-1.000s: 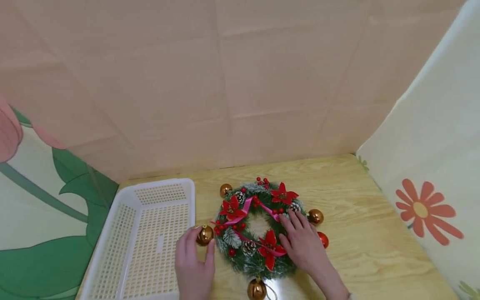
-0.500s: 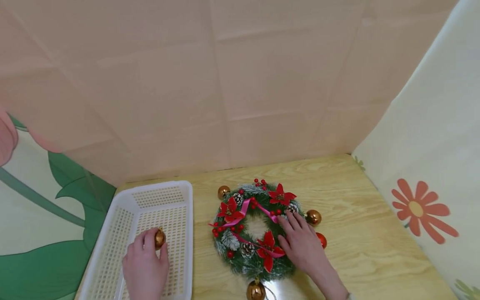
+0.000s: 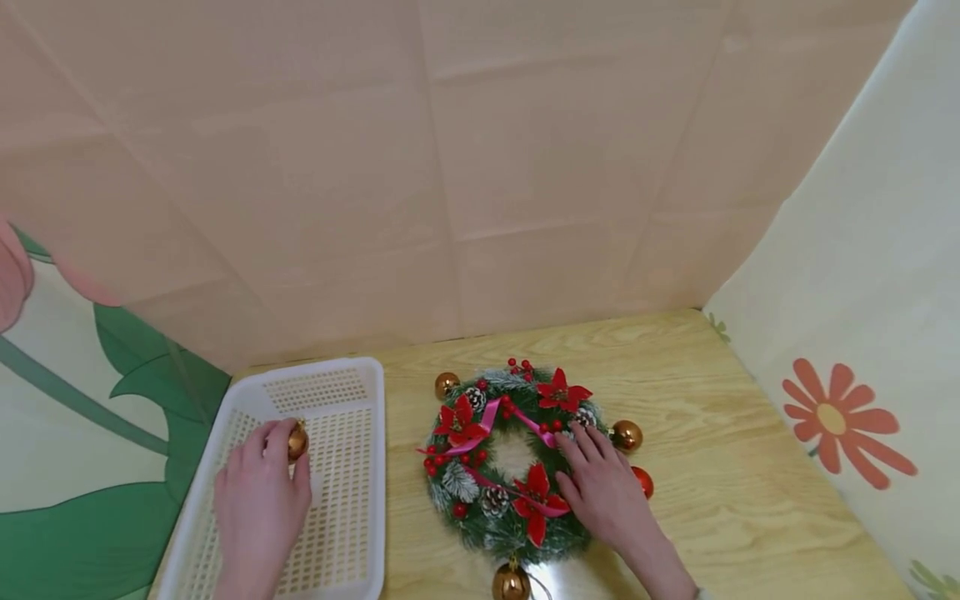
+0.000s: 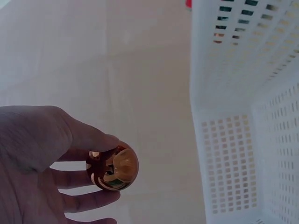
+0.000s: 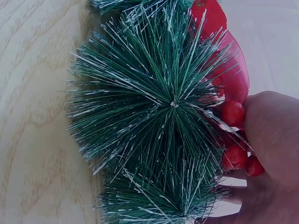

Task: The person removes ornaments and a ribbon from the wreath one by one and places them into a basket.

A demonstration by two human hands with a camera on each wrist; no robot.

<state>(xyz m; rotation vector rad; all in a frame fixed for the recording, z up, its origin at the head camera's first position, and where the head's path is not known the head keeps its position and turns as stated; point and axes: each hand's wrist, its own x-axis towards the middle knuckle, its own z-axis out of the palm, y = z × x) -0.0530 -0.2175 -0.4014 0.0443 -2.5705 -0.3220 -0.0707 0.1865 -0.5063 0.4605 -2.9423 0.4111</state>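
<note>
My left hand (image 3: 258, 500) pinches a shiny copper-coloured Christmas bauble (image 4: 114, 165) between thumb and fingers, inside the outline of the white plastic basket (image 3: 380, 500) in the head view. The wreath (image 3: 480, 533) lies flat on the table, with red poinsettias, berries, pinecones and a pink ribbon. On its right side rests my right hand (image 3: 603, 483), fingers extended over the greenery. In the right wrist view the thumb is beside red berries (image 5: 233, 114) and green bristles (image 5: 154, 93); the other fingertips are partly hidden there.
Around the wreath sit copper baubles at the back left (image 3: 447, 384), right (image 3: 627, 435) and front (image 3: 512, 581). A red bauble (image 3: 642, 481) shows beside the right hand. A beige cloth wall (image 3: 450, 167) stands behind the wooden table (image 3: 712, 400).
My left hand has carried the copper bauble from the wreath's left side leftward over the basket, then farther back and left. The right hand stays on the wreath.
</note>
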